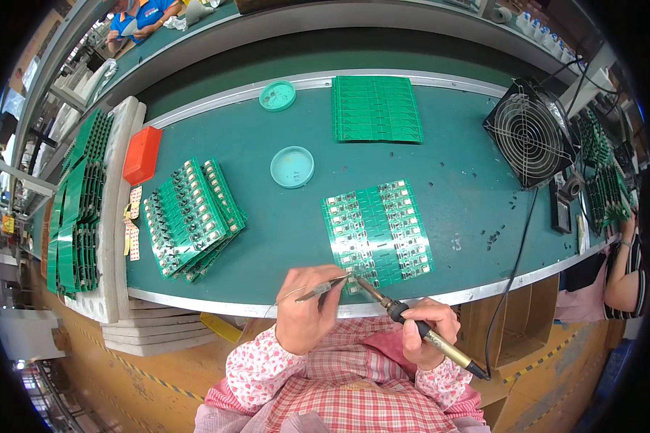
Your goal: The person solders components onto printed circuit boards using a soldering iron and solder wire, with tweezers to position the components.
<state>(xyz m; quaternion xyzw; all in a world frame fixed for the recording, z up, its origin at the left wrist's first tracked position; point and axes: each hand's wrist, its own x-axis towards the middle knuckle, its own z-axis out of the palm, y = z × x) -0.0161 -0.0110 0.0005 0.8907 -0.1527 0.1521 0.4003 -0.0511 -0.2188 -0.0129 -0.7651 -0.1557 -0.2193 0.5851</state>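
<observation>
A green circuit board panel (379,234) with rows of small parts lies flat near the front edge of the green table. My right hand (427,333) is closed around a soldering iron (440,340), its tip at the panel's lower left corner. Metal tweezers (321,290) are pinched in my left hand (307,307), their points meeting the same corner beside the iron tip. A thin wire also shows by the left fingers; whether they hold it I cannot tell. The iron's black cord (513,278) runs up the right side of the table.
Populated boards (188,220) are stacked at left, with a red bin (142,155) behind. Two round teal dishes (292,167) (277,95) and a panel stack (378,108) lie farther back. A black fan (531,133) stands right; foam (123,130) borders the left. Other people sit nearby.
</observation>
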